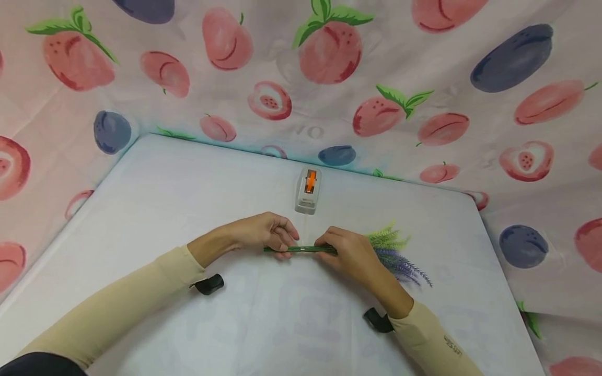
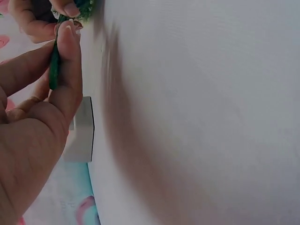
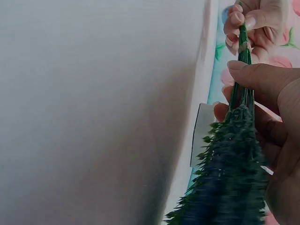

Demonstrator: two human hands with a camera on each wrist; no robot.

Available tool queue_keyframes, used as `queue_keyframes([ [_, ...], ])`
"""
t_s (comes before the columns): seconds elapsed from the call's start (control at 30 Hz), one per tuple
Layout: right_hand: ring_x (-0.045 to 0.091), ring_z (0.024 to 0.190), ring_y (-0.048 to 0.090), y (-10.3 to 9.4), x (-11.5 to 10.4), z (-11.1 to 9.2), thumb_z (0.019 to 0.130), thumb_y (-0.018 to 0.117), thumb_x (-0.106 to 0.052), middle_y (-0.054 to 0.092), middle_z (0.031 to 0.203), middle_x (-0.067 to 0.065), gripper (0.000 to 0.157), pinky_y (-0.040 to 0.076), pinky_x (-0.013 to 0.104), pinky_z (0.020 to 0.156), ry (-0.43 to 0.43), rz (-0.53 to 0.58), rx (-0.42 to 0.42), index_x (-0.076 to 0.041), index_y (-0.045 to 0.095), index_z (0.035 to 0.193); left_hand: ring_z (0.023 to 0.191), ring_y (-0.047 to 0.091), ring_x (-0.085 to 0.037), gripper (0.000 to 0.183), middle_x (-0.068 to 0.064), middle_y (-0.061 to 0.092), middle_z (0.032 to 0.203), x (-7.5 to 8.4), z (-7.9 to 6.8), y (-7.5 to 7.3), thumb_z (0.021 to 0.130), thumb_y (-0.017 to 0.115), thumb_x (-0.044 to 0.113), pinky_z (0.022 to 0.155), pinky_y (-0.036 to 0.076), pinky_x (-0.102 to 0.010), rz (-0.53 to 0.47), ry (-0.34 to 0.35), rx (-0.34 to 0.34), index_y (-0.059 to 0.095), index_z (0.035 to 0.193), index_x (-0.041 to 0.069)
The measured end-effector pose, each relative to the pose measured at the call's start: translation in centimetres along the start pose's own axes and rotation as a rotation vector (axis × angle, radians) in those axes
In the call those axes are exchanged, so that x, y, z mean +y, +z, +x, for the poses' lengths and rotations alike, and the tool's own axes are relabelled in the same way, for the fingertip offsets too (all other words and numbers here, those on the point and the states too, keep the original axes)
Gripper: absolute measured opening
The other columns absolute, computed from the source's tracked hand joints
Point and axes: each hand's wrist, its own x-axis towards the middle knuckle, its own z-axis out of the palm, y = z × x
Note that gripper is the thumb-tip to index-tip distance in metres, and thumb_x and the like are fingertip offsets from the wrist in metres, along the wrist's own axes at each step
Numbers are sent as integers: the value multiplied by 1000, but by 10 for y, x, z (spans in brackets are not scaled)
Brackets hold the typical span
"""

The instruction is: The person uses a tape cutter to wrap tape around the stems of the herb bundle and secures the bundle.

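A bunch of artificial lavender sprigs (image 1: 400, 263), purple and yellow-green, lies level above the white table with its heads to the right. My right hand (image 1: 352, 256) grips its green stems (image 1: 302, 249) just below the heads. Toward the stem ends, my left hand (image 1: 265, 232) pinches them between thumb and fingers. A shiny band of clear tape (image 3: 243, 47) shows on the stems between the hands in the right wrist view. Behind the hands stands a grey tape dispenser (image 1: 308, 190) with an orange roll core, and a faint strip seems to run from it toward the stems.
The white tabletop (image 1: 211, 177) spreads around the hands. A fruit-printed cloth (image 1: 282, 62) hangs behind it and along its sides. Black wrist-worn devices (image 1: 210, 284) stick out beneath both forearms.
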Motion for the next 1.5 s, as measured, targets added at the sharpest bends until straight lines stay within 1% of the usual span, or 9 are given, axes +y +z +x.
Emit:
queue_keyframes([
  [0.27, 10, 82, 66, -4, -2, 2, 83, 86, -23, 75, 89, -6, 13, 54, 29, 66, 86, 12, -58, -20, 82, 95, 81, 70, -26, 24, -21, 74, 102, 1, -5, 2, 93, 64, -6, 74, 57, -33, 218, 65, 68, 71, 116, -3],
  [0.37, 11, 82, 68, -5, -3, 4, 86, 83, -23, 76, 92, -6, 11, 54, 31, 67, 134, 8, -87, -21, 82, 98, 81, 70, -24, 21, -20, 75, 100, 0, -6, 1, 94, 67, -3, 76, 58, -35, 221, 61, 77, 74, 114, -1],
  [0.5, 13, 84, 71, -6, -4, 7, 90, 79, -24, 77, 96, -5, 11, 56, 34, 70, 172, -9, -125, -20, 81, 101, 84, 69, -28, 19, -20, 74, 100, -2, -5, -1, 96, 64, -2, 78, 60, -39, 197, 66, 90, 74, 112, -3],
  [0.63, 13, 80, 69, -5, -3, 8, 87, 82, -29, 76, 95, -5, 19, 56, 34, 69, 130, -66, -136, -18, 79, 103, 85, 70, -32, 20, -22, 75, 101, -4, -4, -3, 98, 60, -4, 78, 60, -41, 169, 78, 110, 74, 111, -4],
  [0.8, 13, 68, 62, -2, 0, 6, 80, 88, -31, 69, 93, -4, 30, 52, 33, 63, 56, -147, -83, -16, 73, 101, 79, 70, -25, 22, -23, 75, 102, -5, -3, -6, 97, 57, -7, 74, 60, -37, 135, 74, 126, 73, 112, -5],
  [1.0, 13, 60, 58, -1, 3, 3, 81, 87, -25, 67, 84, -5, 21, 49, 31, 55, -28, -211, -1, -16, 72, 92, 74, 64, -19, 22, -23, 74, 102, -4, -3, -7, 97, 57, -6, 70, 58, -32, 132, 64, 108, 72, 113, -5],
  [1.1, 12, 62, 61, -1, 4, 3, 81, 87, -26, 68, 82, -5, 17, 51, 31, 55, -56, -232, 8, -16, 75, 90, 74, 63, -18, 21, -22, 73, 98, -4, -3, -7, 98, 58, -4, 71, 58, -32, 137, 56, 101, 72, 113, -5],
  [1.23, 13, 70, 64, -3, 4, 3, 83, 85, -25, 69, 88, -4, 16, 53, 31, 59, -56, -219, 1, -16, 77, 92, 74, 62, -18, 20, -21, 70, 94, -4, -3, -7, 99, 59, -2, 70, 57, -32, 144, 43, 90, 72, 114, -5],
  [1.5, 14, 74, 59, -1, 3, 3, 86, 84, -24, 64, 88, -2, 16, 51, 31, 63, -66, -222, -21, -13, 79, 96, 75, 61, -18, 21, -20, 72, 100, -5, -4, -9, 99, 58, -2, 69, 55, -29, 163, 29, 74, 70, 116, -7],
])
